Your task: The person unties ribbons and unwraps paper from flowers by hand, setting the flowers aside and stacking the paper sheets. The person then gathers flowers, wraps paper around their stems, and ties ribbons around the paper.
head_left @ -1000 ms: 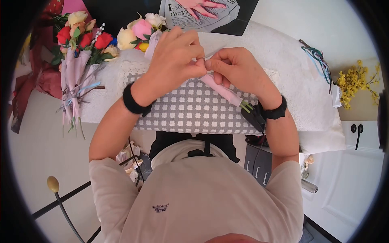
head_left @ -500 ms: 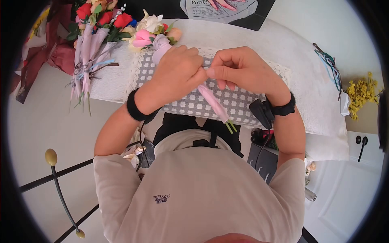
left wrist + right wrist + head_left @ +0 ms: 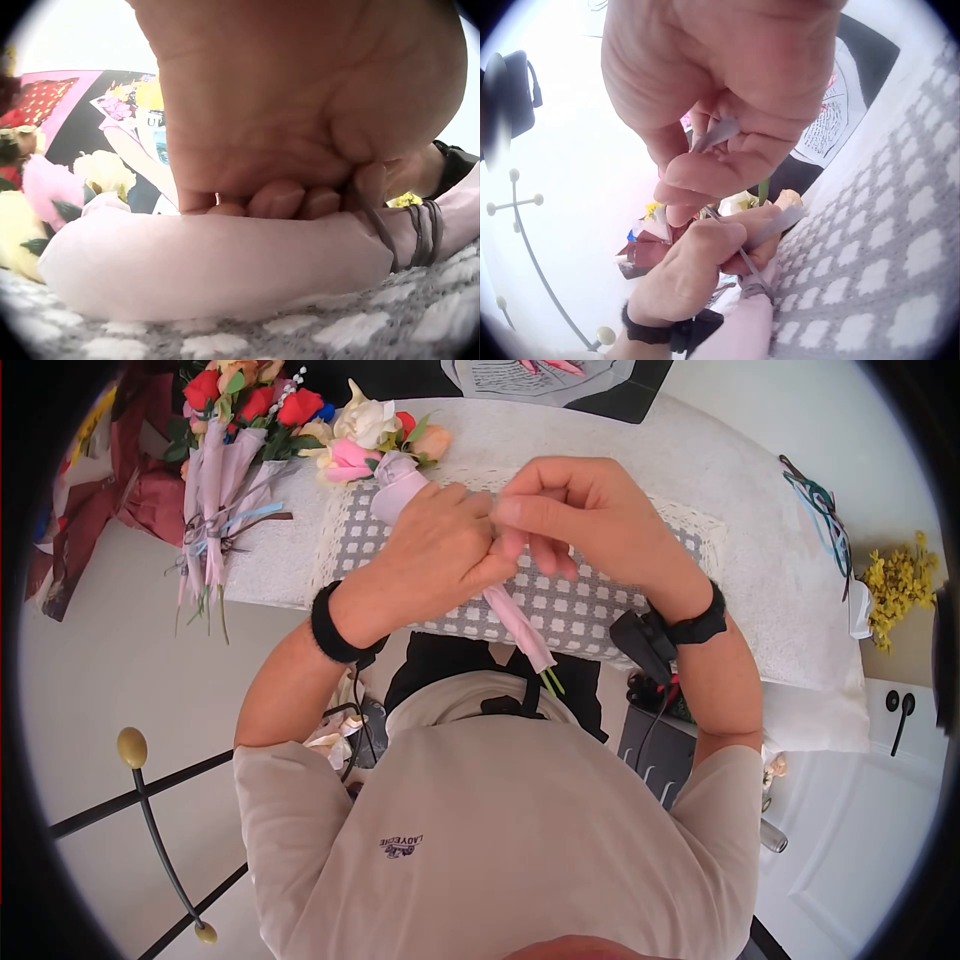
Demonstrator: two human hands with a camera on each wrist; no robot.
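A small bouquet wrapped in pale pink paper (image 3: 517, 628) lies slanted across the checked mat (image 3: 440, 622), its flower heads (image 3: 368, 422) at the upper left and green stems poking out at the lower end. Grey ribbon (image 3: 426, 232) is wound several times round its narrow part. Over the bouquet, my left hand (image 3: 440, 545) pinches the ribbon between thumb and forefinger, a flat ribbon end (image 3: 778, 227) sticking out. My right hand (image 3: 600, 525) meets it from the right, fingers curled, with another ribbon end (image 3: 720, 133) showing in its grip.
Other wrapped bouquets (image 3: 213, 500) lie at the table's left, beside dark red wrapping (image 3: 150, 505). A black printed sheet (image 3: 560, 385) is at the back. Loose cords (image 3: 822, 515) and yellow flowers (image 3: 900, 590) are on the right. A white cloth (image 3: 760, 600) covers the table.
The head view has shifted. The bouquet's stem end has swung toward the body, and my left hand has turned flatter over it. Both hands stay close together at the ribbon.
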